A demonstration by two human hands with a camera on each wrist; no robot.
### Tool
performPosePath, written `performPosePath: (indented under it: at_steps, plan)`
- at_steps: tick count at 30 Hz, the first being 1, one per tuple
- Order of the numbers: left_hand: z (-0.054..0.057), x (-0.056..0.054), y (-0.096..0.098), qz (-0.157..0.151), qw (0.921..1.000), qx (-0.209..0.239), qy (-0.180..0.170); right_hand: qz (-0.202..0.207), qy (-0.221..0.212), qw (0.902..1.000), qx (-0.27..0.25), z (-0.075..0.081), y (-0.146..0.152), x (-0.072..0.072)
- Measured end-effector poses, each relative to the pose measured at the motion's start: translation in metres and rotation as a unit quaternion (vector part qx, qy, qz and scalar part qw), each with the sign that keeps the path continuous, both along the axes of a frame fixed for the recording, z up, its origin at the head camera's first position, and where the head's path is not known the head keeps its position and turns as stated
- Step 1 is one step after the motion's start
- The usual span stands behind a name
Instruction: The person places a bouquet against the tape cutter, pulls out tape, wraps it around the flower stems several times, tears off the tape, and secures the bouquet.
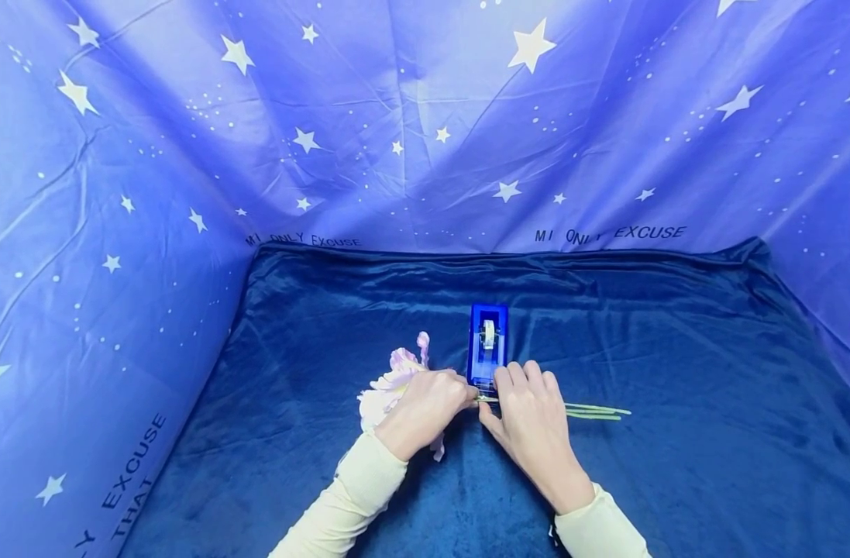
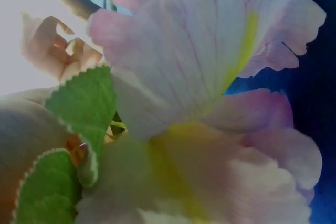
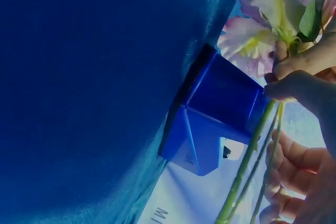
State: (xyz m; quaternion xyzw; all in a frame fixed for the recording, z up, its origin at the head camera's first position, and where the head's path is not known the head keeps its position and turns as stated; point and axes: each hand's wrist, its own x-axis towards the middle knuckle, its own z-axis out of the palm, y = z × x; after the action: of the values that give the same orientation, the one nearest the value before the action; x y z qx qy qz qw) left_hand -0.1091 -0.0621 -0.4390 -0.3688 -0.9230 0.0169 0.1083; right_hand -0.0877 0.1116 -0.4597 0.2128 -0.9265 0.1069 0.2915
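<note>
Pale pink and white artificial flowers (image 1: 381, 397) with yellow centres lie to the left, their thin green stems (image 1: 595, 411) running right under both hands. My left hand (image 1: 428, 403) grips the stems just below the blooms. Close beside it, my right hand (image 1: 532, 418) holds the stems between its thumb (image 3: 296, 86) and curled fingers (image 3: 294, 166). The hands meet at the near end of a blue tape dispenser (image 1: 490, 311), which carries a roll of clear tape (image 1: 489, 335). In the left wrist view, petals (image 2: 173, 51) and a green leaf (image 2: 86, 108) hide most of the grip.
A dark blue velvety cloth (image 1: 299, 434) covers the work surface. Purple-blue curtains (image 1: 397, 101) printed with white stars and lettering stand behind and on both sides. Stem ends stick out past my right hand, over the cloth.
</note>
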Motion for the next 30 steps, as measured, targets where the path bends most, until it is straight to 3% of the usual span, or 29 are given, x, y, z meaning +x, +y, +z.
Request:
performPosePath:
  at_steps: [11,20,30]
  plan:
    - [-0.0006,-0.0011,-0.0013,-0.001,0.9998,0.021,0.003,0.000,-0.010,0.9998,0.018,-0.0022,0.0013,0.0007]
    - [-0.0002,-0.0015,-0.0037,-0.005,0.9984,0.054,-0.019,0.015,-0.019,0.9997,-0.010,-0.0019,0.0007,0.0039]
    - [-0.0017,-0.0030,-0.0060,-0.029,0.9956,0.087,-0.017,0.000,-0.124,0.9906,-0.059,0.0017,-0.0010,0.0053]
